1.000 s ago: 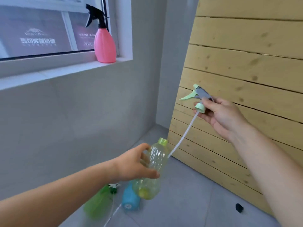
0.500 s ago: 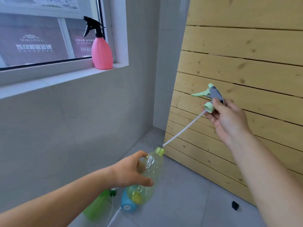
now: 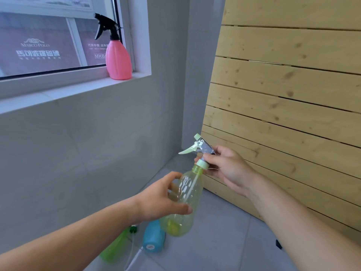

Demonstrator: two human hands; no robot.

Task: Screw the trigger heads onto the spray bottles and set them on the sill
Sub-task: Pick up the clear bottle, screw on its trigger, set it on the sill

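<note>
My left hand [image 3: 162, 198] grips a clear yellow-green bottle [image 3: 185, 200] around its middle, tilted with the neck up and to the right. My right hand [image 3: 226, 169] holds a pale green and grey trigger head [image 3: 197, 150]; its collar sits right on the bottle's neck and its tube runs down inside the bottle. A pink spray bottle [image 3: 118, 59] with a black trigger head stands on the white sill [image 3: 78, 89] at the window's right end.
On the grey floor below lie a blue bottle [image 3: 153, 238] and a green bottle [image 3: 117, 245] with a loose white tube beside them. A slatted wooden panel [image 3: 283, 114] leans at the right. A small black object [image 3: 279, 244] lies on the floor near it.
My right hand has come down and left, feeding the tube into the bottle until the collar meets the neck. My left hand raised the bottle a little.
</note>
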